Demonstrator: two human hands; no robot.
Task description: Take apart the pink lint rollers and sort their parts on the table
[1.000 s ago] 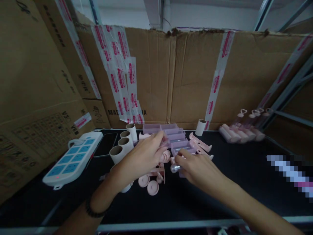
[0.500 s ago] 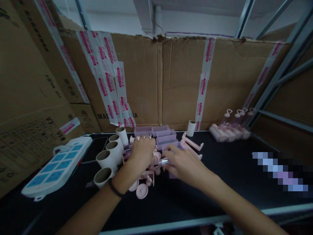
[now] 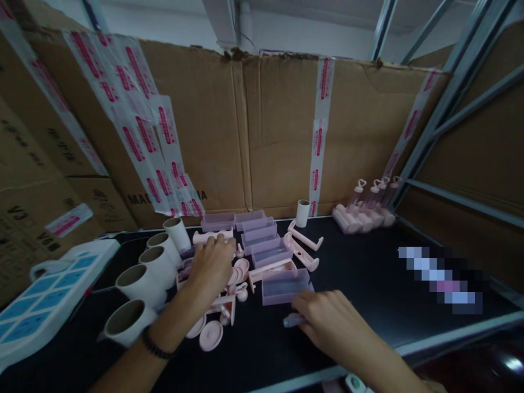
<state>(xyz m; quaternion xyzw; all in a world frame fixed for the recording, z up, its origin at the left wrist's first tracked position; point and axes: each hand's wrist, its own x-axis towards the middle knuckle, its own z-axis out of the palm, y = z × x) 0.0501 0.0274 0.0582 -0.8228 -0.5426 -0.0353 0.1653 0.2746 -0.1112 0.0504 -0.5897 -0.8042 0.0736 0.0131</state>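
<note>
My right hand is closed around a small clear plastic tube, whose end sticks out to the left of the fingers. It is low over the black surface, just in front of a translucent purple tray. My left hand is among pale pink plastic parts, its fingers curled down beside a pink roller-like piece. The fingertips are hidden, so what they grip cannot be made out. Near that wrist lie pink round discs and small pink knobs. Pink bracket arms rest right of the purple trays.
Several white cardboard-cored rolls stand at the left, beside a white power strip. Another white roll stands at the back. Pink assembled pieces with heart-shaped tops stand back right. A cardboard wall closes the rear; a metal edge runs along the front.
My right hand has moved away from the pink parts, toward the front right, with the clear tube in it. My left hand stays among the pink parts. The view has shifted right.
</note>
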